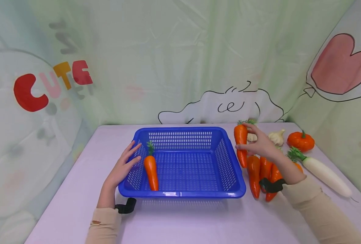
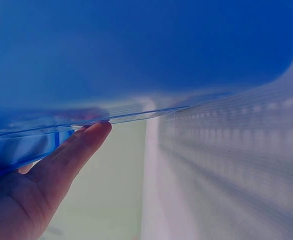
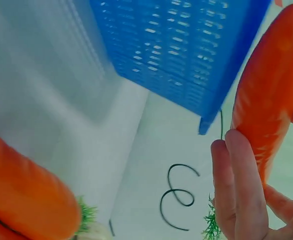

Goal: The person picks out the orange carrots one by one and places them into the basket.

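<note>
My right hand (image 1: 258, 144) pinches an orange carrot (image 1: 240, 140) between thumb and fingers, its tip pointing down beside the right rim of a blue plastic basket (image 1: 183, 194). In the right wrist view the fingers lie along both sides of the carrot (image 3: 269, 85), close to the basket (image 3: 161, 50). My left hand (image 1: 122, 166) rests at the basket's left rim with fingers spread and fairly straight. From the left wrist, a fingertip of the left hand (image 2: 61, 170) shows against the rim. Another carrot (image 1: 151, 173) with a green top lies inside the basket at the left.
Several carrots (image 1: 253, 176) lie right of the basket, partly under my right forearm. Behind them are garlic bulbs (image 1: 277, 137) and a small orange pumpkin (image 1: 301, 141). A white radish (image 1: 327, 176) lies along the right of the table (image 1: 180, 223). A printed curtain (image 1: 168, 67) hangs behind.
</note>
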A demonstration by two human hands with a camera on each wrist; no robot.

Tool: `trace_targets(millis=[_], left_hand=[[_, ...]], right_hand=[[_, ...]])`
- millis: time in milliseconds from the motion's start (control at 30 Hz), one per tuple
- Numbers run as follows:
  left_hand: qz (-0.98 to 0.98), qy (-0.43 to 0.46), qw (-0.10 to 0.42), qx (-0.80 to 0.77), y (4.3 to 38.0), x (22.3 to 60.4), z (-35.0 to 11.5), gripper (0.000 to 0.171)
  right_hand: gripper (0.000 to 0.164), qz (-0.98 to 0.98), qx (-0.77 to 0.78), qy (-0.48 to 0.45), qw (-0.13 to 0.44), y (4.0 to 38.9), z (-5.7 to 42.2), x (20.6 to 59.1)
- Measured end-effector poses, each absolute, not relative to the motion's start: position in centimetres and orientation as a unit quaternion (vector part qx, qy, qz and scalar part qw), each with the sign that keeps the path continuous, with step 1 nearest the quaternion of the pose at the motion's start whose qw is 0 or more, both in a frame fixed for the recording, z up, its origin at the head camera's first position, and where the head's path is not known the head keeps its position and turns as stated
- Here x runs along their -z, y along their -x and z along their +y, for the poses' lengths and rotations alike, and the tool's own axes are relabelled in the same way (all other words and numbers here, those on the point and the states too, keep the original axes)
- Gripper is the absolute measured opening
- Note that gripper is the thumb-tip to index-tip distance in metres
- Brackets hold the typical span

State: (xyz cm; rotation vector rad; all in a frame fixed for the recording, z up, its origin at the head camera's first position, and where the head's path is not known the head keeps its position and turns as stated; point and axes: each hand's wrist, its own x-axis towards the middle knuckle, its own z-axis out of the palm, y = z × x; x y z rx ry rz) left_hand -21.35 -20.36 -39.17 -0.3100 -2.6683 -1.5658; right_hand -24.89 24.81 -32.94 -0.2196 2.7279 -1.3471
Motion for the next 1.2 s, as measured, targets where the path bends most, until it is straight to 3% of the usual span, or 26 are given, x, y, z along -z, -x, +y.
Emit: trace_targets(millis=[733, 1200], left_hand=[[-0.860, 0.097, 0.019, 0.500, 21.2, 39.1, -20.3, 0.051], [-0.858, 0.097, 0.017, 0.505, 21.2, 39.1, -20.2, 0.052]], right_hand=[[0.088, 0.873, 0.457, 0.148, 0.079, 25.2, 19.8, 28.0], [0.084, 0.846, 0.483, 0.195, 0.117, 25.3, 14.8, 28.0]])
